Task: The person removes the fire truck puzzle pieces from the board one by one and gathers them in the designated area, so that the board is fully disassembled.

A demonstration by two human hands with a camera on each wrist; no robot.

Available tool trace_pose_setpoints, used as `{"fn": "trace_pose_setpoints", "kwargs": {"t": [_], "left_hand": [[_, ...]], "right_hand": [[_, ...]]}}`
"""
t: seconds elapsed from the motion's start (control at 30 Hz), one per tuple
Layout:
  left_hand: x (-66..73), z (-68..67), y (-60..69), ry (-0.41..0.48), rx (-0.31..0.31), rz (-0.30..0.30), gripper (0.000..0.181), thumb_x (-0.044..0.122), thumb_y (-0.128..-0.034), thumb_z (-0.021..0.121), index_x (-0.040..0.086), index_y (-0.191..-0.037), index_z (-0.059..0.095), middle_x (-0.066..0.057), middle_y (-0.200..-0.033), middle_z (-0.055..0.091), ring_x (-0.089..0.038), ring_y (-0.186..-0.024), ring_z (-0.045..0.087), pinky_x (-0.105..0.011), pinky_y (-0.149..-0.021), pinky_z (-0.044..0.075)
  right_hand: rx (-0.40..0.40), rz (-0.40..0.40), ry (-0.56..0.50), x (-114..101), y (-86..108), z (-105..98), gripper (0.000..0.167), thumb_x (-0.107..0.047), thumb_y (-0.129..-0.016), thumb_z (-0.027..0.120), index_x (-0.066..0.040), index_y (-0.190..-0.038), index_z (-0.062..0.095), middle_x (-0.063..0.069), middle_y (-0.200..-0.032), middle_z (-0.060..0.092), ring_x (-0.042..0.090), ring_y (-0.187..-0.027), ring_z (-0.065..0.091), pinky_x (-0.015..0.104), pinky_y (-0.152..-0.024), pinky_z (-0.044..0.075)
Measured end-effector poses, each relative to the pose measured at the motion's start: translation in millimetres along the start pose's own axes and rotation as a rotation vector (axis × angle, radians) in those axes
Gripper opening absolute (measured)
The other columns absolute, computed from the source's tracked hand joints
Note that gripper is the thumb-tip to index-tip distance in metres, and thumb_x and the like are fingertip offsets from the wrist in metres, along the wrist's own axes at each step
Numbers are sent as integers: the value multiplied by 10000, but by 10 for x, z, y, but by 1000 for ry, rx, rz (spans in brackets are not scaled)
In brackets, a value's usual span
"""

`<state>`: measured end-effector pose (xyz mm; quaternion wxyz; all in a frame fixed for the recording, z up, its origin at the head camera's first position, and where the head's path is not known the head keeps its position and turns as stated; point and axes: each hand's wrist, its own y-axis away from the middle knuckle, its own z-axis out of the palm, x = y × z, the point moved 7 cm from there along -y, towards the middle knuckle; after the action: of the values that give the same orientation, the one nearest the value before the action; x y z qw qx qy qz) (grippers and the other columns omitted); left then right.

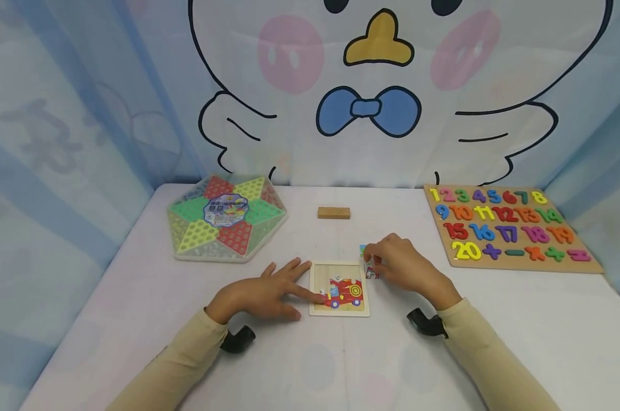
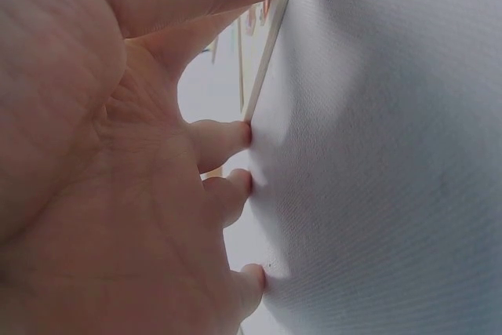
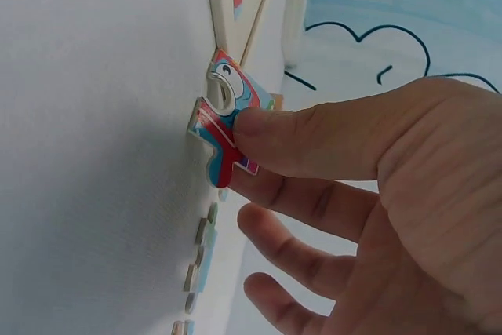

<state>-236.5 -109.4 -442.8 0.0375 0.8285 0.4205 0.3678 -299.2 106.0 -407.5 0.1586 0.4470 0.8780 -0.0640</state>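
A small wooden puzzle tray point(image 1: 321, 270) lies on the table with red fire-truck pieces point(image 1: 348, 291) fitted in its lower right part. My left hand point(image 1: 269, 294) spreads its fingers at the tray's left side, one fingertip resting on the lower left of the picture. In the left wrist view, several fingertips point(image 2: 240, 132) touch the tabletop beside the tray's edge. At the right side of the tray, my right hand point(image 1: 399, 264) pinches a red and blue puzzle piece point(image 3: 216, 132) between thumb and forefinger. Other loose pieces point(image 3: 202, 245) lie on the cloth beyond it, partly hidden by the hand in the head view.
A brown wooden block point(image 1: 333, 213) lies behind the tray. At back left is a hexagonal box point(image 1: 228, 220) with coloured triangles, and at the right a number board point(image 1: 515, 228). A cartoon-printed curtain point(image 1: 300, 142) hangs behind the table.
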Motion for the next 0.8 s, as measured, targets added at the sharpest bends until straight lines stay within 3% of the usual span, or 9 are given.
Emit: {"fn": "trace_pose_setpoints", "kwargs": {"t": [0.37,0.8], "left_hand": [[-4,1,0,-2,-3,-3,471,210,-977,695,383,-1409,625,-95,-1715,73,-314,-1570,-61,-656,-1186,-57],[1,4,3,-2,-2,10,466,214,-977,694,374,-1410,628,-109,-1713,80,-332,-1569,-55,-672,-1179,-53]], "right_hand": [[3,55,105,-16,-6,61,157,-112,-890,796,-80,-1023,718,4,-891,687,293,-997,556,467,-821,423],[23,35,151,-42,-18,83,181,-121,-895,796,-72,-1041,701,40,-935,702,296,-970,574,457,-799,428]]}}
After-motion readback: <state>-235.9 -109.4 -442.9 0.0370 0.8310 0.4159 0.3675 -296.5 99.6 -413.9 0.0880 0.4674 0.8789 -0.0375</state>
